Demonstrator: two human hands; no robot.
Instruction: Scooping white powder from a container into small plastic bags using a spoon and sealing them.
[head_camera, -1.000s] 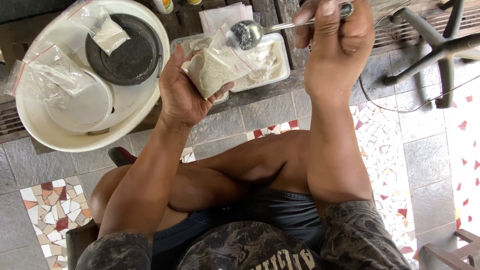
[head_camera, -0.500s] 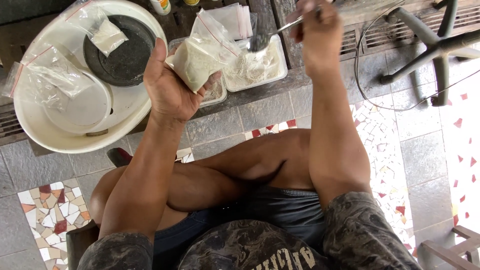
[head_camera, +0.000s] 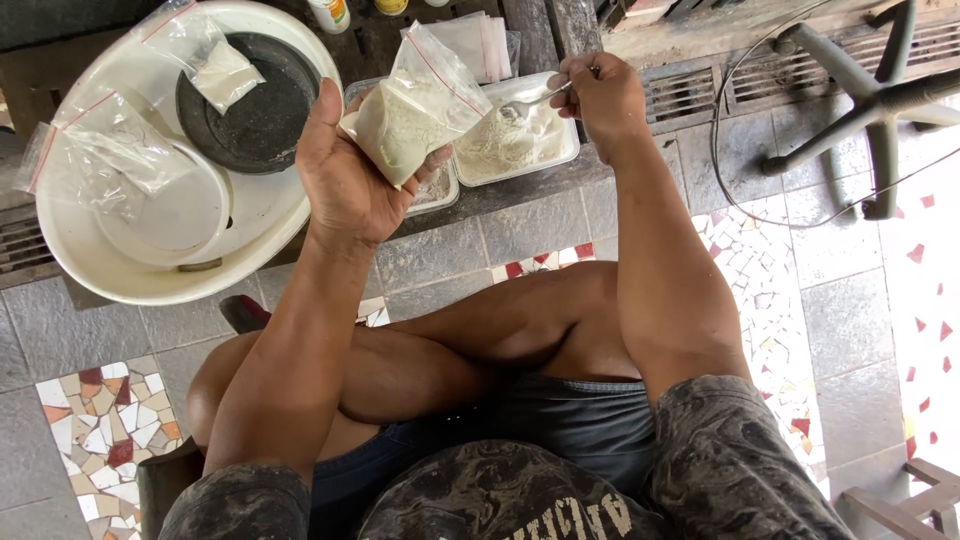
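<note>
- A tiled floor (head_camera: 470, 235) with mosaic patches runs under a seated person; a low dark ledge lies at the far side.
- Far left, a big white basin (head_camera: 120, 270) holds a dark round dish (head_camera: 255, 110) and 2 clear packets (head_camera: 130, 150), 1 of them with a little white powder in it.
- Left of centre, the left hand (head_camera: 345, 180) is raised, fingers curled round a clear zip bag (head_camera: 415, 110). The bag rests against the palm and thumb, mouth tilted up to the right, and looks roughly half full of pale powder.
- Behind it, a white tray (head_camera: 515, 140) has a good heap of the same powder left, so the filling seems partway done.
- Right of centre, the right hand (head_camera: 600, 95) is closed on a metal spoon (head_camera: 530, 100), its bowl down in the tray's powder, just beside the bag.
- Far right, a chair base (head_camera: 870, 100) stands on the floor.
</note>
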